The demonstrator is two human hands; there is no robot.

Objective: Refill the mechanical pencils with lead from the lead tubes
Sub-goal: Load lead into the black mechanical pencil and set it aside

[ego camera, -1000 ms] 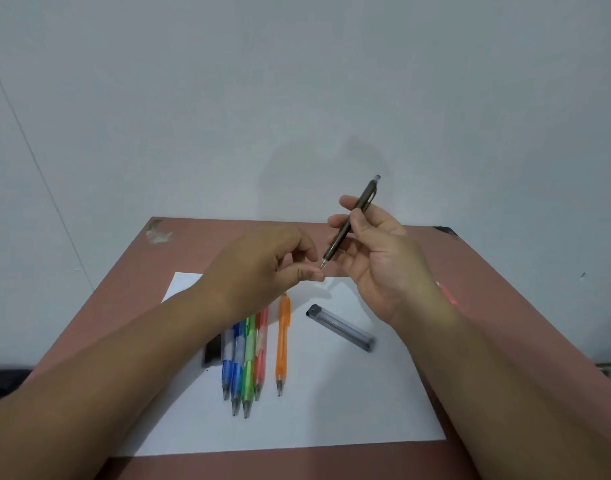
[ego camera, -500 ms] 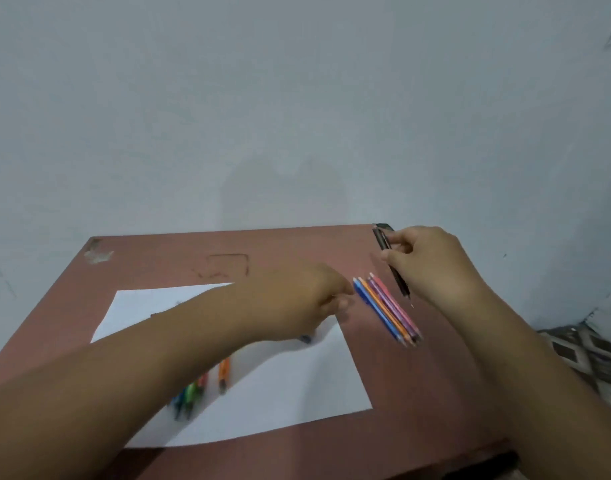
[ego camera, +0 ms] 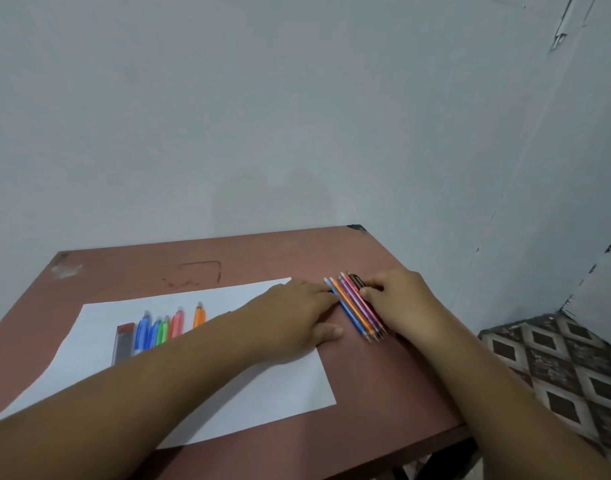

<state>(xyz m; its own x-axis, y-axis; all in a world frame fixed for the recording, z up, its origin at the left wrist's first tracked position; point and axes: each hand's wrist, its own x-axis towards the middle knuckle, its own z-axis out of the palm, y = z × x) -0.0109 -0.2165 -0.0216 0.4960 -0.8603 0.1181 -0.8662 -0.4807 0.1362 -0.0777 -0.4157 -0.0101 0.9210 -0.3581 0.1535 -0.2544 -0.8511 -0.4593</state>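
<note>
**Pencils squared up at the table's right side**

Pressed between two hands on the brown table [ego camera: 227,251]: a tight row of mechanical pencils [ego camera: 355,311], just off the white paper [ego camera: 227,393]. Left hand [ego camera: 297,317] flat, fingers straight against the blue one. Right hand [ego camera: 397,299] curled against the dark pencil [ego camera: 357,280]. On the paper, a second pencil row [ego camera: 165,329] beside a lead tube [ego camera: 124,342].

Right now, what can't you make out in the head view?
- Dark pencil: mostly behind the right hand; grip unclear.
- Left hand: fingertips at the pencil row, contact blurred.
- Pencils on the paper: tips hidden by the left forearm.
- Lead tube: contents too blurred.
</note>
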